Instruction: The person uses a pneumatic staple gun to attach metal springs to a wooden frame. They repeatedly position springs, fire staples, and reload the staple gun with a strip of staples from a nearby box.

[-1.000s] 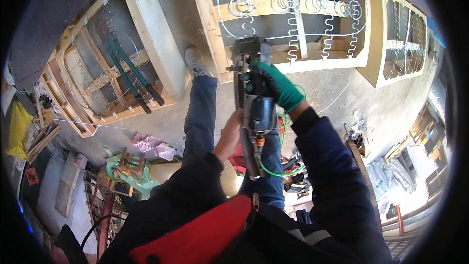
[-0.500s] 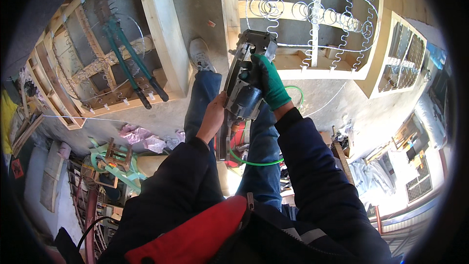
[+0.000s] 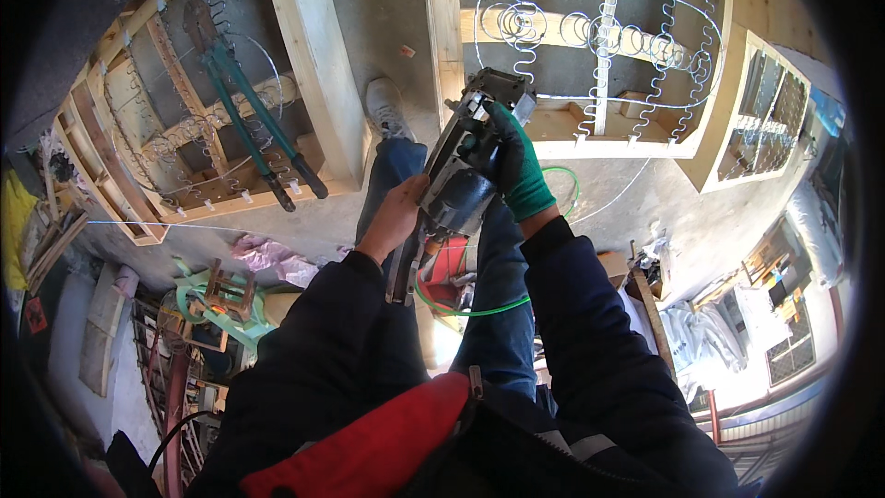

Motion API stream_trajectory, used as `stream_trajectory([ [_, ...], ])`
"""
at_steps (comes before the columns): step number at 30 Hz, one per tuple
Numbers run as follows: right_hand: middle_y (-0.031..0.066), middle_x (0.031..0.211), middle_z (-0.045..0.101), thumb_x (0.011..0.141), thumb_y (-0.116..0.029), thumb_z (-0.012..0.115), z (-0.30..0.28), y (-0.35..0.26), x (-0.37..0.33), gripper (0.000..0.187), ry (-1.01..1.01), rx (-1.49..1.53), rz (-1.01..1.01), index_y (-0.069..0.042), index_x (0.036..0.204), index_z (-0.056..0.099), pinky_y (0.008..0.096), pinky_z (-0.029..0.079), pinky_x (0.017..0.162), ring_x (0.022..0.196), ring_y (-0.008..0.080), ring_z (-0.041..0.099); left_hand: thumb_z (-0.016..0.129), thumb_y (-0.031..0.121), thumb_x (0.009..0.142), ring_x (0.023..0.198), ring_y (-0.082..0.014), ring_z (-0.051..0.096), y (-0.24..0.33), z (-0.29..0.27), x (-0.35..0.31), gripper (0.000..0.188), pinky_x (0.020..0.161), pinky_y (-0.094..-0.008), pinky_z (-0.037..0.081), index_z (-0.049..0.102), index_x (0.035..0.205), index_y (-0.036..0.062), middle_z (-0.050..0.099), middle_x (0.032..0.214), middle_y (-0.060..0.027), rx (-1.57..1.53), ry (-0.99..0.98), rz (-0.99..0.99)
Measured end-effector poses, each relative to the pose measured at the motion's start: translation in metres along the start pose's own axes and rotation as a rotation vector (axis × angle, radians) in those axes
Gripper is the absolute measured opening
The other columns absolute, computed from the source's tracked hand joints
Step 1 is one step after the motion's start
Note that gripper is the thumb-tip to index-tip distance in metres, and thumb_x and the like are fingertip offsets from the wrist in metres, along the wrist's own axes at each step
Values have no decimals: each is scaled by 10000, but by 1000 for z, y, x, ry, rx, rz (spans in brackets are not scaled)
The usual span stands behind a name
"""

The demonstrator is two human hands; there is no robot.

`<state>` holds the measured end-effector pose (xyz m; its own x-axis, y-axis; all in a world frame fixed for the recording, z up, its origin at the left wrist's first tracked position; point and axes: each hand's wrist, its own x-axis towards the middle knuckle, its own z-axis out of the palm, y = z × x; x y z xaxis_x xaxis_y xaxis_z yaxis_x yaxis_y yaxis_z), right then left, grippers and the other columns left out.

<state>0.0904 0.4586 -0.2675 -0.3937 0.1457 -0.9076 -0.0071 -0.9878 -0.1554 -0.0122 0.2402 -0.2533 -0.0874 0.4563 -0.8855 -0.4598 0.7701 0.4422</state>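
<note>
I hold a black and grey air-powered nail gun [image 3: 464,195] above my legs, its long body slanting from upper right to lower left. My bare left hand [image 3: 396,217] is closed on its left edge, the fingertips partly hidden behind it. In a green glove, my right hand [image 3: 519,164] grips the upper right side, with fingers curled over the body. A brass-coloured fitting [image 3: 431,246] shows at the lower end, close to a looping green air hose [image 3: 489,312]. Where the hose joins is hard to make out.
Wooden frames with zigzag springs [image 3: 525,28] lie ahead at left and right. Bolt cutters [image 3: 241,97] with green handles rest across the left frame. Pink sheeting [image 3: 275,258] and a pale green stand [image 3: 217,304] are at left. My shoe [image 3: 387,108] is between the frames.
The nail gun has tilted further, its top toward the right and its lower end toward the left. Both hands keep their hold. The whole view has shifted slightly.
</note>
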Motion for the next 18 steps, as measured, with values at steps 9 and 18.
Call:
stream_trajectory([
  [9,59,838,712,1035,-366,638,-3,-1,5,323,8,15,18,-51,1071,702,278,569,629,696,151,683,400,264,1184,1080,-185,651,2,8,-5,404,983,-291,483,640,1302,-40,719,1187,-115,85,39,77],
  [18,61,830,722,1024,-347,645,-24,14,23,300,90,-125,44,-62,990,734,288,545,607,677,160,683,440,340,1173,948,-180,638,-8,14,-2,438,903,-324,496,669,1242,-27,725,1021,-115,-73,67,50],
])
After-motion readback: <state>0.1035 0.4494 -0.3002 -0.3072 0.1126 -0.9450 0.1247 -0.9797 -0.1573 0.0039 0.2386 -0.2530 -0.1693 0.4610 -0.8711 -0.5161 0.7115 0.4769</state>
